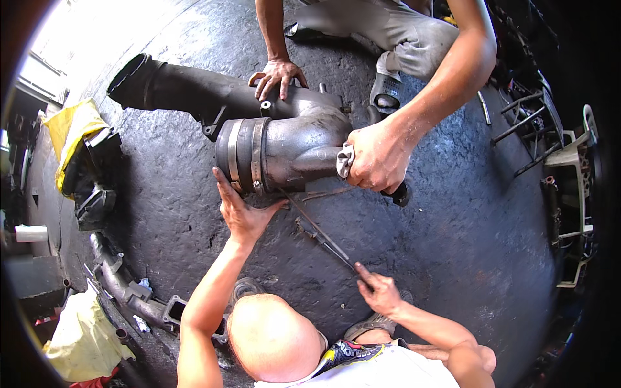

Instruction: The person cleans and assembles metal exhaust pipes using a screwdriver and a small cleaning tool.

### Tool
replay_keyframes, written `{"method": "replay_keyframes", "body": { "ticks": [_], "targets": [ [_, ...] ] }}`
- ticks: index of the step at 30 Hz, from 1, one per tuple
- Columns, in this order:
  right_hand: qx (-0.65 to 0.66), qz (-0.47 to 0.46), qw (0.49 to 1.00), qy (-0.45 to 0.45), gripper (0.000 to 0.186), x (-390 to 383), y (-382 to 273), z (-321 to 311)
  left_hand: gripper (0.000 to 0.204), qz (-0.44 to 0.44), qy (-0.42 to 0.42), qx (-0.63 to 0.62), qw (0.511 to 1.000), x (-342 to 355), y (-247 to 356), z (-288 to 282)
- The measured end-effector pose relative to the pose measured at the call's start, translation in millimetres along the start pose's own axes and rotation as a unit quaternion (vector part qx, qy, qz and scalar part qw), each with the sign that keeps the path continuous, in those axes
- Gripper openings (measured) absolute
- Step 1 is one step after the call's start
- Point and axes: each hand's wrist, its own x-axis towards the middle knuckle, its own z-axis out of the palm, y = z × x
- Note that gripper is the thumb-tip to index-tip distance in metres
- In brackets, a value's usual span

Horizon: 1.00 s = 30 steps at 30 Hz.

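Note:
A dark, forked metal duct (305,152) lies on the floor, with two metal band clamps (257,155) round its near, wide end. My left hand (242,213) rests against the underside of that end, fingers spread. My right hand (378,291) grips a long, thin tool (326,246), whose far tip reaches under the duct near the clamps. A co-worker's hand (278,77) presses on the back pipe; their other hand (378,158) grips the right branch with a grey cloth.
A yellow sack (71,126) with dark parts lies at left. A metal manifold (142,301) and pale yellow bag (84,336) are at lower left. The co-worker's legs (414,52) are behind the duct. A metal rack (527,126) and white plastic furniture (576,174) stand at right.

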Motion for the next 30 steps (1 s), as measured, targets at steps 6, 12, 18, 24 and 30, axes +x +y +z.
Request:
{"method": "replay_keyframes", "body": {
  "ticks": [6, 12, 18, 24, 30],
  "targets": [
    [0.064, 0.015, 0.995, -0.076, 0.054, 18, 12, -52, 0.119, -0.064, -0.019, -0.224, 0.972, 10, -1, -11],
    [-0.05, 0.054, 0.977, -0.202, 0.056, 52, -62, -213, 0.089, -0.012, -0.11, -0.023, 0.994, 115, 53, -60],
    [-0.13, -0.02, 0.982, -0.137, 0.061, 43, -133, -292, 0.068, -0.074, -0.309, -0.015, 0.948, 159, 36, -43],
    [-0.131, -0.036, 0.984, -0.119, 0.058, 111, -162, -297, 0.051, -0.016, -0.25, -0.008, 0.968, 152, 46, -41],
    [-0.067, 0.014, 0.983, -0.172, 0.052, 184, -194, -309, 0.049, 0.0, -0.178, -0.025, 0.984, 147, 42, -38]
  ]
}}
